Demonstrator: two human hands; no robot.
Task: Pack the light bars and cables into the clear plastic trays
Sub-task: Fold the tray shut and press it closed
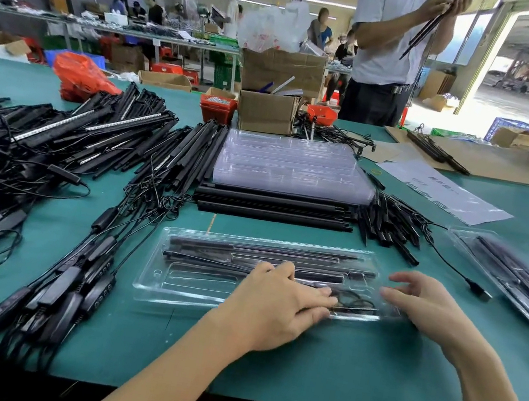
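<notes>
Left hand (278, 301) and right hand (429, 308) bare, no gloves, rings or watch; both forearms uncovered, no sleeves in view.

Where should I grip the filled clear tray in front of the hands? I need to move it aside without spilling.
Take the filled clear tray by its two short ends, one hand from each side. It lies flat and lengthwise across the table, and its thin flexible rim would probably sag if lifted from one end, letting the light bars slide out.

Bare green table (315, 374) lies near the tray (193, 289); cable heaps (28, 215) crowd its left.
</notes>
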